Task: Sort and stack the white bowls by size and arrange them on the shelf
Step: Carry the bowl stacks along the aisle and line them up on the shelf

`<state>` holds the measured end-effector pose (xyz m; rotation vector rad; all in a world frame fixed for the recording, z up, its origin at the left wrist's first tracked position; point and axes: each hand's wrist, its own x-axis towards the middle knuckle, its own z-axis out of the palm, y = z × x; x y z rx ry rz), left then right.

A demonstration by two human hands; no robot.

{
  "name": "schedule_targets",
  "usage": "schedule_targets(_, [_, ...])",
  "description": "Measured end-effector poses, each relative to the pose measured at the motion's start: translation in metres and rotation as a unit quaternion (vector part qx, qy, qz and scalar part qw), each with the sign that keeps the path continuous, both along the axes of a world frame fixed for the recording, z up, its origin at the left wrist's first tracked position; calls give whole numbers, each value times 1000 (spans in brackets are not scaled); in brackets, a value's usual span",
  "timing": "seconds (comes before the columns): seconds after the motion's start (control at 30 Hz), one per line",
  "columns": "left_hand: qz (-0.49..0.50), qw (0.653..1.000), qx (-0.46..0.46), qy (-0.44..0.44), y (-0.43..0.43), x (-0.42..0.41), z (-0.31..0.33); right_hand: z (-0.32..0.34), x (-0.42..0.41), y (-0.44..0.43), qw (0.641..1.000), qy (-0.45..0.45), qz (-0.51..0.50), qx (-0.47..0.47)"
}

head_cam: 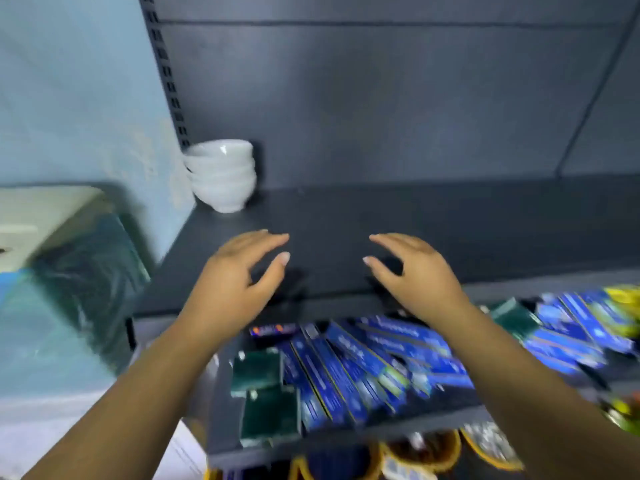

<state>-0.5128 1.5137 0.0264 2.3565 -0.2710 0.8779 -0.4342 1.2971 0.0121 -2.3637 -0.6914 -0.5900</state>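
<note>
White and shiny, the stack of small round bowls (pixel 221 176) sits in the far left corner of the dark grey metal shelf (pixel 450 230), right by the slotted post. The stack leans a little. My left hand (pixel 239 271) and right hand (pixel 412 268) hover over the front of that shelf, near the stack but apart from it. Both are spread wide and hold nothing.

I think these bowls are hard, smooth and easy to break. A stack like this is likely heavy for its size and may slip. I would cup the bottom bowl with one hand and steady the top rim with the other. Below the shelf lie blue boxes (pixel 363 368), blurry.
</note>
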Motion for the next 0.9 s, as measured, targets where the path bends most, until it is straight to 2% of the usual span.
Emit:
schedule_targets(0.03, [-11,1000,17,-9,-24,-12,-10,-10,-20,-28,1000,-18,-21,-3])
schedule_targets(0.2, [-113,992,44,16,-148,-71,-81,-76,-127,-160,990,-2,-137,-35])
schedule_targets(0.37, [-255,960,88,81,-251,-117,-165,-149,-236,-248,962,58,-264,-38])
schedule_targets(0.47, [-327,929,131,111,-302,-136,-205,-183,-296,-284,925,129,-355,-36])
schedule_targets(0.67, [-421,884,155,132,-394,-145,-241,-226,-380,-337,813,223,-537,28])
schedule_targets(0.9, [-504,840,168,110,-502,-113,-257,-245,-390,-403,708,291,-637,95])
